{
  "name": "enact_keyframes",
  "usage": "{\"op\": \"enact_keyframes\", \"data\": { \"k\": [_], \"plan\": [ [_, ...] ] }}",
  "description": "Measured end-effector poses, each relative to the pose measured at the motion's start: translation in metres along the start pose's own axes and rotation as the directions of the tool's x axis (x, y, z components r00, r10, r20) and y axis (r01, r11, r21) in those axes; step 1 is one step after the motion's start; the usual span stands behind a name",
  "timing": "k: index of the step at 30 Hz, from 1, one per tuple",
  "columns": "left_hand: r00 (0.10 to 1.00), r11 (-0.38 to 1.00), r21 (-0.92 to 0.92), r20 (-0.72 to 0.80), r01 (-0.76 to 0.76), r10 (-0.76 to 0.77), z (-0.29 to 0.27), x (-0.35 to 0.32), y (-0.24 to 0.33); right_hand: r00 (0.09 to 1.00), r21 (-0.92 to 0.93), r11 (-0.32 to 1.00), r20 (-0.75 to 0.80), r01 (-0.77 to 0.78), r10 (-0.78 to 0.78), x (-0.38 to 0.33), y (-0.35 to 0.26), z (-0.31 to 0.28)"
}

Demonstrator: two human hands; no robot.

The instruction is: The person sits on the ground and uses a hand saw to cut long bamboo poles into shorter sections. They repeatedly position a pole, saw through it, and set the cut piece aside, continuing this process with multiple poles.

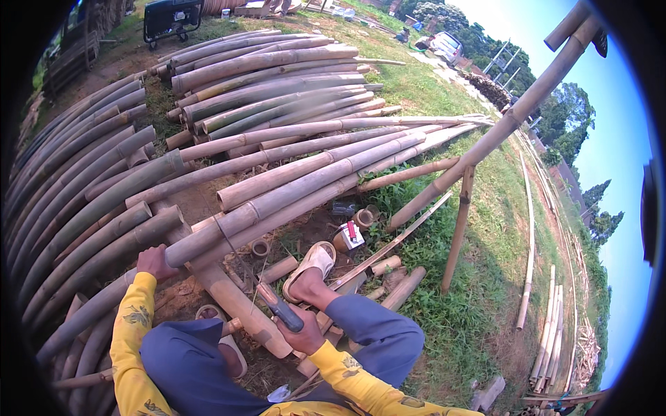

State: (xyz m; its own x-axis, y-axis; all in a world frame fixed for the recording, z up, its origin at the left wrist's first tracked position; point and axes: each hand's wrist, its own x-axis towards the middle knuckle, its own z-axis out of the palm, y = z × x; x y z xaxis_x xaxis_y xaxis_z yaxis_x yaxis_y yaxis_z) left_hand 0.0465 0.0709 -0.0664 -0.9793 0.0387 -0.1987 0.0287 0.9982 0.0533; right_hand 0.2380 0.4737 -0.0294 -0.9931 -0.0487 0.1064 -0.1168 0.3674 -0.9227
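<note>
My left hand (156,263) is wrapped over a thick bamboo pole (298,188) that slants up to the right across a short bamboo log (239,305). In my right hand (305,335), closed around its dark grey handle, is a hand saw (286,312). Its thin blade, seen nearly edge-on, reaches up to the pole's side, right of my left hand. Whether the teeth touch the bamboo is too fine to tell. My sandalled right foot (313,269) rests beside the log, below the pole.
Stacked bamboo poles (270,90) fill the left and far side. A propped bamboo post (479,145) leans at the right. Near my foot stand a cup-like bamboo piece (343,240) with a red-and-white packet (352,234) and offcuts (402,290). A generator (172,21) stands far back.
</note>
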Motion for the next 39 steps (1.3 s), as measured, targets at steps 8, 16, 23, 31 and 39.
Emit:
{"op": "enact_keyframes", "data": {
  "k": [8, 16, 23, 31, 39],
  "plan": [
    [1.000, 0.999, -0.033, 0.007, 0.023, -0.023, 0.003, -0.006, -0.014, 0.976, -0.103, 0.972, 0.042, -0.210, 0.215, -0.105, -0.050, -0.052],
    [1.000, 1.000, -0.025, 0.013, -0.009, 0.010, -0.006, 0.001, -0.001, 0.996, 0.021, 0.996, 0.025, -0.090, 0.089, -0.042, -0.011, -0.008],
    [1.000, 1.000, -0.020, 0.000, 0.009, -0.009, -0.004, -0.001, -0.004, 0.997, -0.054, 0.996, 0.013, -0.070, 0.071, -0.090, -0.036, -0.038],
    [1.000, 0.999, -0.042, 0.008, -0.008, 0.008, 0.008, 0.004, -0.019, 0.992, 0.040, 0.992, 0.044, -0.122, 0.120, -0.075, -0.017, -0.015],
    [1.000, 0.999, -0.032, 0.001, -0.021, 0.021, -0.008, 0.003, -0.004, 1.000, 0.015, 1.000, -0.004, -0.020, 0.020, -0.004, -0.025, -0.005]
  ]
}}
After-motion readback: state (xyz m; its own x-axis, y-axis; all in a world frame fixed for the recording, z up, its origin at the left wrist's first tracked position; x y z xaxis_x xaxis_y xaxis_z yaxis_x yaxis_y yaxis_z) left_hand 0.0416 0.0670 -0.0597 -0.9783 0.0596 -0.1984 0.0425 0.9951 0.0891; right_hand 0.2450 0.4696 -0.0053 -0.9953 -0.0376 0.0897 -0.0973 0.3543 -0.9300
